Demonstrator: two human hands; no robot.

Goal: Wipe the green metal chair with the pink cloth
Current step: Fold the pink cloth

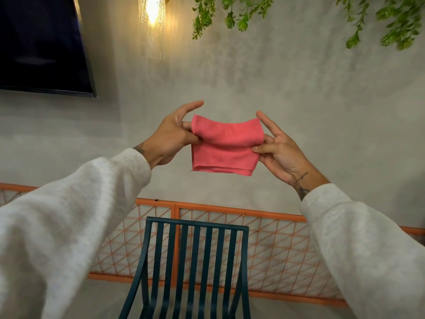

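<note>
Both hands hold the pink cloth [226, 146] up in the air in front of the grey wall [299, 100]. Left hand [171, 132] pinches the left edge of the cloth between thumb and fingers, with the index finger stretched out above. Right hand [274, 146] pinches the right edge in the same way, its upper fingers straight. The cloth is folded to a small rectangle, its long axis running from one hand to the other, and the lower edge hangs free.

The green metal chair [195, 261] stands directly below the cloth, well apart from it, with its slatted back against the orange lattice fence [276, 249]. No wiping has begun, I think. The next move needs the cloth to go straight down to the top rail of the chair back. Both hands seem equally near to the chair, so I cannot say which one will wipe.
</note>
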